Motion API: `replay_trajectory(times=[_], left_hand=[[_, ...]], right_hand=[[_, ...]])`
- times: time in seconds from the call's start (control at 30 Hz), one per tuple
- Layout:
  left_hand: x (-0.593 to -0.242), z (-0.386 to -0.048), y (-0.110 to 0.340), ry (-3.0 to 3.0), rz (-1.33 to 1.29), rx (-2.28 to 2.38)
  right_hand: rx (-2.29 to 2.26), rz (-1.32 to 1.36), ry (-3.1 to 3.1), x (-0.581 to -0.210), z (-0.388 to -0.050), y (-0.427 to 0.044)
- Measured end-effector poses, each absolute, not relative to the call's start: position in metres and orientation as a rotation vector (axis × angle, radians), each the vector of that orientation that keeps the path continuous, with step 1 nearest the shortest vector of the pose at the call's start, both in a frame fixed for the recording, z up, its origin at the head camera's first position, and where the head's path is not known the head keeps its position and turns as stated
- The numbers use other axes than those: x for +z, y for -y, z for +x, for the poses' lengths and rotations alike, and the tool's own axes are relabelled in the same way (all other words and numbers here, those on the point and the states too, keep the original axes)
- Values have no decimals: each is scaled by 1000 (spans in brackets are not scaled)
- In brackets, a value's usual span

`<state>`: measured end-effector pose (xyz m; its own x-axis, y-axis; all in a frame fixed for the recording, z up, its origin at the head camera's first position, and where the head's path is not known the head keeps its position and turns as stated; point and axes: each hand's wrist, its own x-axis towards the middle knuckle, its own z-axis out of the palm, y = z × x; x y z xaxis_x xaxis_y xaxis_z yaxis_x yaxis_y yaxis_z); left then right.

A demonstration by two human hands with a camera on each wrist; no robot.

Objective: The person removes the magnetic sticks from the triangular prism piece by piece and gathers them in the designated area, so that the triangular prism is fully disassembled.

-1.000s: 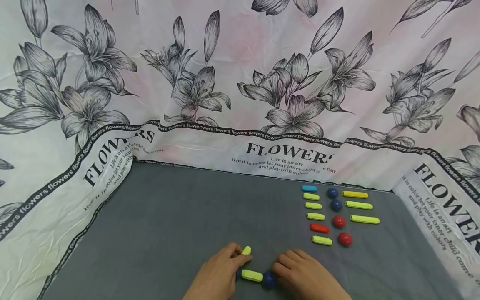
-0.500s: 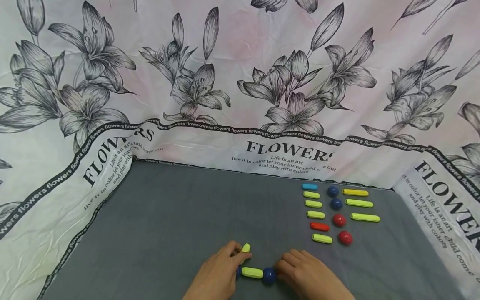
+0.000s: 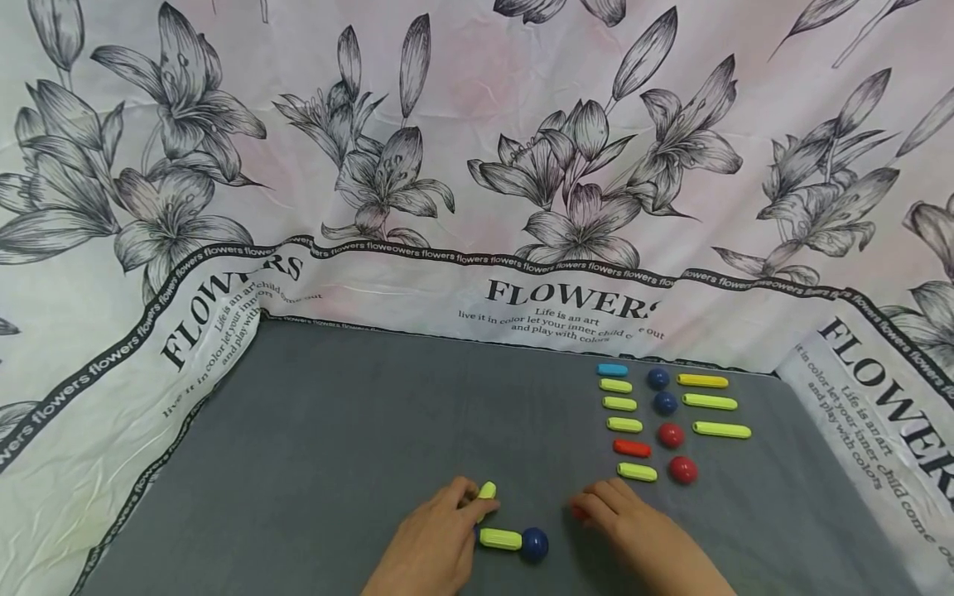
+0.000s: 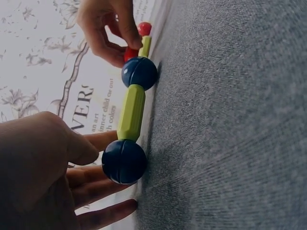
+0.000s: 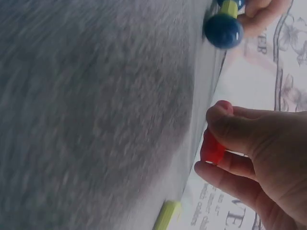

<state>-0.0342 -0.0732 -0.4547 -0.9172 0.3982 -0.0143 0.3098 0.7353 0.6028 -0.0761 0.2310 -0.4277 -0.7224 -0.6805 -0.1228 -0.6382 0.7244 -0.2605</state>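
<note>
My left hand (image 3: 432, 530) pinches an upright-leaning yellow-green rod (image 3: 487, 492) between thumb and index finger. Beside it on the grey cloth, another yellow-green rod (image 4: 131, 112) joins two blue balls; the near ball (image 4: 123, 162) sits at the left thumb and fingers, while the other blue ball (image 4: 139, 73) lies at the far end. In the head view the left hand mostly hides one ball. To the right of the pair, my right hand (image 5: 259, 153) holds a short red rod (image 5: 212, 147) between thumb and fingers, apart from the blue ball. Only a sliver of it shows in the head view.
Toward the back right lie a column of short rods, including a blue one (image 3: 612, 370) and a red one (image 3: 632, 448), then blue and red balls (image 3: 682, 470), and longer yellow rods (image 3: 721, 430). A flower-printed sheet (image 3: 566, 306) borders the grey cloth (image 3: 373, 414).
My right hand has moved right, away from the blue ball it was beside, and the red rod in its fingers now shows. The left hand stays nearly still.
</note>
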Motion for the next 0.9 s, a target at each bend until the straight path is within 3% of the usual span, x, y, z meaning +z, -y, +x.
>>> replay_trajectory(times=[0.43,0.9], left_hand=[[-455,-34,72,-2817,586,901],[-456,-34,73,-2836,598,880]], right_hand=[[-138,-765,-2984,-432,-73,-261],[-73,-668,-3052,-437,-80,-277]])
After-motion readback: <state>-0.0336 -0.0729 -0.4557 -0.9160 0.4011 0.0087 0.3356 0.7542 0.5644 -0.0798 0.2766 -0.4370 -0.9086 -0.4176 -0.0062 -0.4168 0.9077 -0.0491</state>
